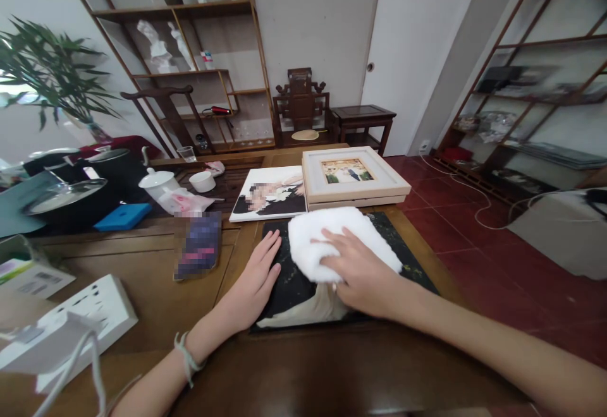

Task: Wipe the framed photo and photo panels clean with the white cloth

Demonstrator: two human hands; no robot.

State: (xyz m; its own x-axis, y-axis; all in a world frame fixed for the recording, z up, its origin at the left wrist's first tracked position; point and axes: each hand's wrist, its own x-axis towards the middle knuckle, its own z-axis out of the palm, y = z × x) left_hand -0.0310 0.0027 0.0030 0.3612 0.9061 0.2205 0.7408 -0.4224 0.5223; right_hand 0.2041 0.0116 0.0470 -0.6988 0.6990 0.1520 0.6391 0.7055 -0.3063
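A dark picture panel [296, 309] lies flat on the wooden table in front of me, with a pale draped shape at its near edge. My left hand [256, 281] rests along the panel's left edge, palm down and fingers stretched out, holding nothing. Over the middle of the panel, my right hand [355, 265] grips a folded white towel [344, 224] and presses it down, fingers sunk in the fluffy fabric. The towel and my right hand hide much of the picture.
Behind the panel lie a framed photo [308, 183] and a white-edged print [241, 211]. To the left are a white power strip [90, 322], a blue box [123, 216], a dark pouch [199, 246], a lidded white bowl [159, 182] and a dark pan [66, 205].
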